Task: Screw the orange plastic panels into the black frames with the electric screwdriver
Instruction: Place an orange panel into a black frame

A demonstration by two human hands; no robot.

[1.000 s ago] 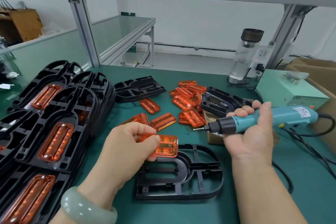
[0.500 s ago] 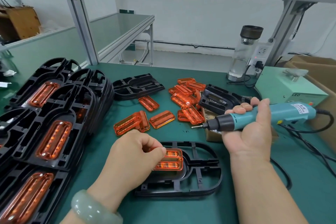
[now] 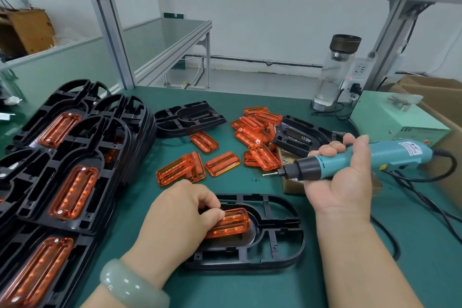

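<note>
From the head view: looks to be the seating step, with no screw driven yet. Note the left hand [image 3: 185, 210], grip curled and pinching the orange panel [image 3: 232, 224] by its near end, down in the middle opening of the black frame [image 3: 275, 230] lying flat on the tabletop [image 3: 250, 290] close in front. Press the panel level until flush all round, and check its end holes against the frame's bosses before letting go; left tilted, likely to take the screw crooked or crack. Hold the frame down with that same hand, judging it light plastic and apt to slide. Bring over the electric screwdriver [image 3: 375, 157], wrapped in the full grip of the right hand [image 3: 342, 177], raised above and right of the frame, bit pointing left and touching nothing; stand it upright over the hole before triggering. Cannot tell whether a screw sits on the bit. Around: loose panels [image 3: 252, 132] scattered beyond the frame, apart from it; stacked frames [image 3: 75, 170] with panels fitted, filling the left side; a spare frame [image 3: 187, 117] farther back; a tilted frame [image 3: 300, 135] and a small cardboard box [image 3: 290, 185] just behind the screwdriver; a glass bottle [image 3: 335, 72] and a green power box [image 3: 392, 117] at the far right. Mind the cable [image 3: 399, 247] looping on the tabletop right of the frame, likely to drag on the swing down.
</note>
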